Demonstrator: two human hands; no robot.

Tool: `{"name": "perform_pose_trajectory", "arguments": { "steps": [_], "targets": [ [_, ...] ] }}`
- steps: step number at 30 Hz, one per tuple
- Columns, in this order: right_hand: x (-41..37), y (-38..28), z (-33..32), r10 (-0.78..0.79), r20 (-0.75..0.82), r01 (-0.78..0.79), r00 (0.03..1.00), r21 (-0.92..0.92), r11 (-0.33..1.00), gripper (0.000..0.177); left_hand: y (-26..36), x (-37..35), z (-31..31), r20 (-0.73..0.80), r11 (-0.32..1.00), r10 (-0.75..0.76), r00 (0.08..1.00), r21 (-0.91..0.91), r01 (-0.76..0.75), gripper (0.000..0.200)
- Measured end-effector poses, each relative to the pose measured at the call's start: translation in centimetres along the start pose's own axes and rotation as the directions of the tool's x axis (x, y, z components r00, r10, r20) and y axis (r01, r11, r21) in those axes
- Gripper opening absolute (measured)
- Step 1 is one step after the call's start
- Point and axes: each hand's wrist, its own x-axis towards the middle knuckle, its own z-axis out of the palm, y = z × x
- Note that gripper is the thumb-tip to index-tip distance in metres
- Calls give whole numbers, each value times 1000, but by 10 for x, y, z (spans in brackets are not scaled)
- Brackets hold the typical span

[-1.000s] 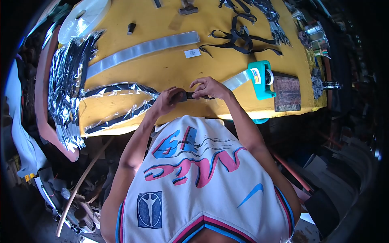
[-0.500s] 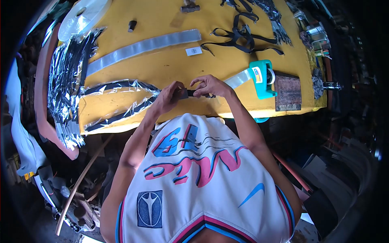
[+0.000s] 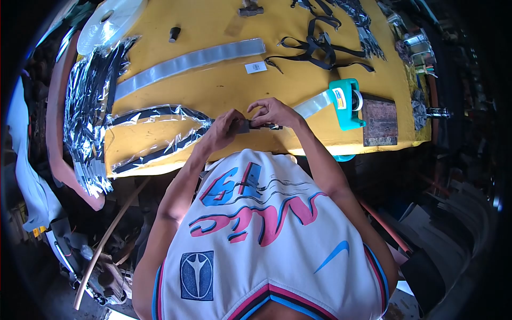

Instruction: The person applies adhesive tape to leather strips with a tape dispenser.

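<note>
A black strap point(image 3: 144, 113) in clear plastic film lies in a long loop on the yellow table point(image 3: 213, 88). Its gathered end runs into my left hand point(image 3: 226, 129), whose fingers are closed round it. My right hand point(image 3: 273, 113) pinches the dark end of the strap just beyond, with the index finger bent above it. A small metal fitting point(image 3: 276, 127) shows under the right palm. Fingers partly hide the piece between the two hands.
A green tape dispenser point(image 3: 346, 106) stands right of my hands beside a dark rectangular plate point(image 3: 380, 120). Loose black straps point(image 3: 320, 50), a small white card point(image 3: 255, 68), a clear flat strip point(image 3: 192, 61) and a hammer point(image 3: 250, 9) lie farther back. Film-wrapped straps point(image 3: 85, 117) pile up at left.
The fingers of both hands have shifted slightly around the strap's end, with the left fingers a little farther right. Everything else on the table stays in place.
</note>
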Motion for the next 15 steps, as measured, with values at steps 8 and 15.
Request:
{"name": "perform_pose_trajectory", "arguments": {
  "steps": [8,15],
  "targets": [
    [5,0,6,26,3,-26,1000,-4,1000,47,-11,2,5,-10,999,36,999,22,-36,31],
    [4,14,4,67,-62,-70,996,-55,996,52,-44,-2,-10,144,983,25,989,174,-50,37]
  ]
}}
